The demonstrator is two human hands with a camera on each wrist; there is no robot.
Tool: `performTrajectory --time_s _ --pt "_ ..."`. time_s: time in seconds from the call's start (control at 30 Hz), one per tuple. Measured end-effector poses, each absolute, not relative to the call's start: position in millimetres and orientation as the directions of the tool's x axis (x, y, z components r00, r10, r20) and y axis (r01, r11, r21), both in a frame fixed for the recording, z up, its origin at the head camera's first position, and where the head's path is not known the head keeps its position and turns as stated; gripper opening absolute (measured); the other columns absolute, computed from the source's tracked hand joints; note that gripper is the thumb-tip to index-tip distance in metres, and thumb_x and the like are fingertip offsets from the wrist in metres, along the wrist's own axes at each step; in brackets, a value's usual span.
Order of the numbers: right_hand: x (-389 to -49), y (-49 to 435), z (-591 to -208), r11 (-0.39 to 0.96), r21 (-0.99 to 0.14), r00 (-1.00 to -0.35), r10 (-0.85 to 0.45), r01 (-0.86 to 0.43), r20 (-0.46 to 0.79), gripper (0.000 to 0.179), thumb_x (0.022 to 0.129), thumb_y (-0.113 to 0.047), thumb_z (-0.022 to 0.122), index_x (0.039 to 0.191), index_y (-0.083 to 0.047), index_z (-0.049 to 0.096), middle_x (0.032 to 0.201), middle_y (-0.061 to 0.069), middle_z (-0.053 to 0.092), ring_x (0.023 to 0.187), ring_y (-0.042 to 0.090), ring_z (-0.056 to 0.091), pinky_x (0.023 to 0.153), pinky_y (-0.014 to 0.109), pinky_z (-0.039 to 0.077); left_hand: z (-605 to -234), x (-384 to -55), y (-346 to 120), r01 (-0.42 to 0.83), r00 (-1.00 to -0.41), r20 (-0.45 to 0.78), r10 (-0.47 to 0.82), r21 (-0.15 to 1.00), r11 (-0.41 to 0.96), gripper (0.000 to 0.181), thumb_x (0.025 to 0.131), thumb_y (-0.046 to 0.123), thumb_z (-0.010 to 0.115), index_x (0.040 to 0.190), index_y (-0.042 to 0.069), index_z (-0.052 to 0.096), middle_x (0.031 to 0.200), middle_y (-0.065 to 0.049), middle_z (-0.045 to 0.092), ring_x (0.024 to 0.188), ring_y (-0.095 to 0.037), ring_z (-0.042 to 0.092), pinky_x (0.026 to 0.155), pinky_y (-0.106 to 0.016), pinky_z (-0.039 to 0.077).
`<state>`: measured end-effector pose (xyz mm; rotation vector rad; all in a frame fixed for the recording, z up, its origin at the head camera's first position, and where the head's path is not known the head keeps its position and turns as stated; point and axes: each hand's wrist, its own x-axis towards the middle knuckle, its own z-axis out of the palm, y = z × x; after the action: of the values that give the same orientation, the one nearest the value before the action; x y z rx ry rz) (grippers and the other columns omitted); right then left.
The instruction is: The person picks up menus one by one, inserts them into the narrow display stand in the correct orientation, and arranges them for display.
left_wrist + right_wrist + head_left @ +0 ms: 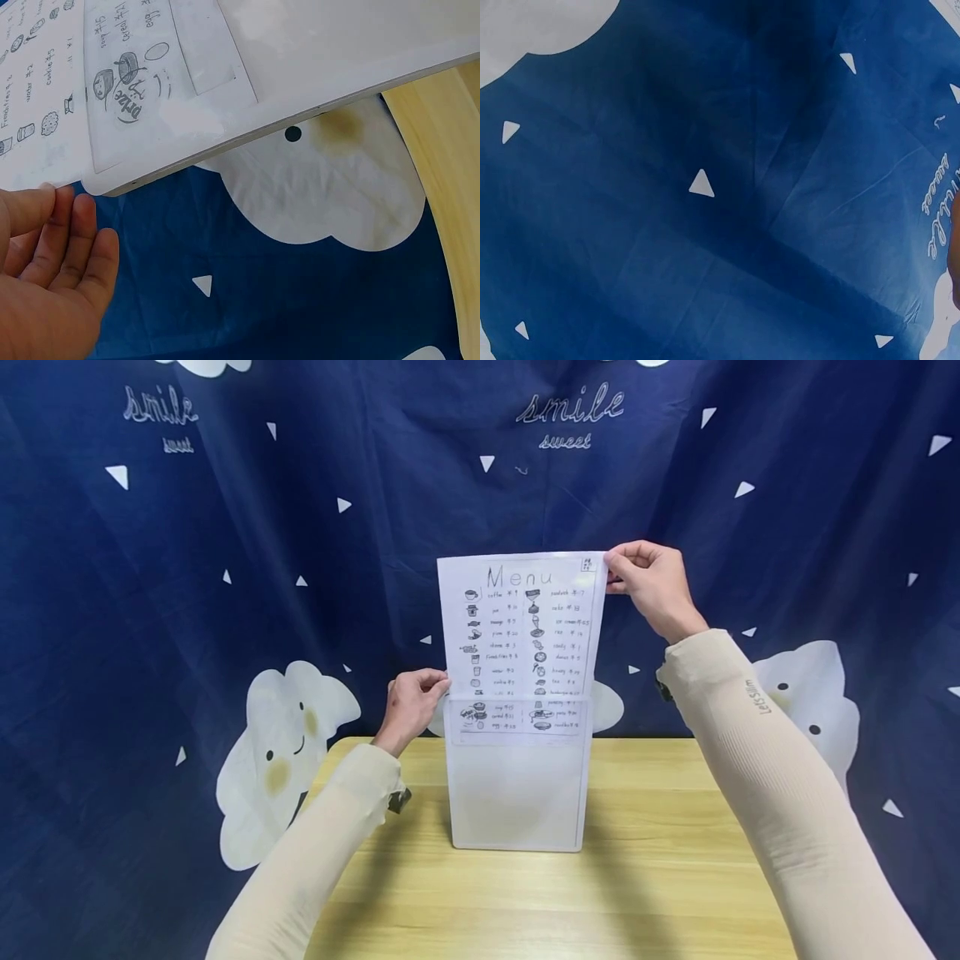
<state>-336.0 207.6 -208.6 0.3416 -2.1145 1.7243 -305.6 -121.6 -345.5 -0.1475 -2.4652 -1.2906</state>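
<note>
Hanging across the whole background, a dark blue curtain carries white triangles, smiling clouds and the words "smile sweet". Below it, toward 6 o'clock, lies a pale wood-grain table. Two cream sleeves reach up from about 7 and 5 o'clock.

Near the centre is a paper menu sheet, its printed face toward the wearer. Its long axis runs from 12 to 6 o'clock, with the heading "Menu" at the 12 o'clock end and two columns of small food drawings and prices beneath. The sheet's lower end shows through the upper part of a whitish see-through holder, upright with rounded corners, just below at 6 o'clock; whether the holder bears on the table is hard to tell.

At 2 o'clock the right hand pinches the sheet's top corner, thumb and fingers closed together. At 8 o'clock the left hand pinches the sheet's left edge just above the holder's top corner, its other fingers loosely bent.

The step in hand appears to be sliding the sheet into or out of the holder; which way cannot be told. Next probably calls for a straight, even slide along that long axis, without creasing the paper.
</note>
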Motion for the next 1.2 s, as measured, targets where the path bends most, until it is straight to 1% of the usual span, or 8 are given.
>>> performTrajectory --time_s 0.33,0.83,1.2 --pt "-338.0 207.6 -212.1 0.231 -0.880 -0.898 0.048 -0.416 0.437 0.019 0.099 -0.017 0.063 0.105 0.001 0.066 0.094 0.004 0.069 0.086 0.017 0.062 0.075 0.020 0.055 -349.4 -306.8 -122.6 0.256 -0.931 0.357 -0.068 0.776 0.577 0.013 0.094 0.016 0.072 0.098 0.006 0.077 0.094 -0.008 0.075 0.088 -0.022 0.067 0.080 -0.036 0.051" --pt "-337.6 207.1 -216.4 0.238 -0.876 -0.896 0.046 -0.420 0.442 0.019 0.100 -0.016 0.062 0.105 0.002 0.066 0.094 0.004 0.069 0.086 0.017 0.063 0.075 0.020 0.055 -352.0 -305.0 -122.4 0.252 -0.933 0.355 -0.063 0.767 0.590 0.013 0.094 0.015 0.072 0.101 0.006 0.077 0.095 -0.008 0.075 0.089 -0.021 0.068 0.080 -0.037 0.052" --pt "-337.4 206.5 -218.4 0.245 -0.870 -0.893 0.036 -0.428 0.449 0.020 0.100 -0.016 0.062 0.105 0.003 0.066 0.095 0.005 0.069 0.086 0.017 0.063 0.075 0.020 0.055 -352.8 -302.5 -123.3 0.253 -0.929 0.362 -0.073 0.768 0.588 0.013 0.093 0.016 0.072 0.100 0.006 0.078 0.093 -0.008 0.075 0.088 -0.022 0.067 0.080 -0.038 0.052"
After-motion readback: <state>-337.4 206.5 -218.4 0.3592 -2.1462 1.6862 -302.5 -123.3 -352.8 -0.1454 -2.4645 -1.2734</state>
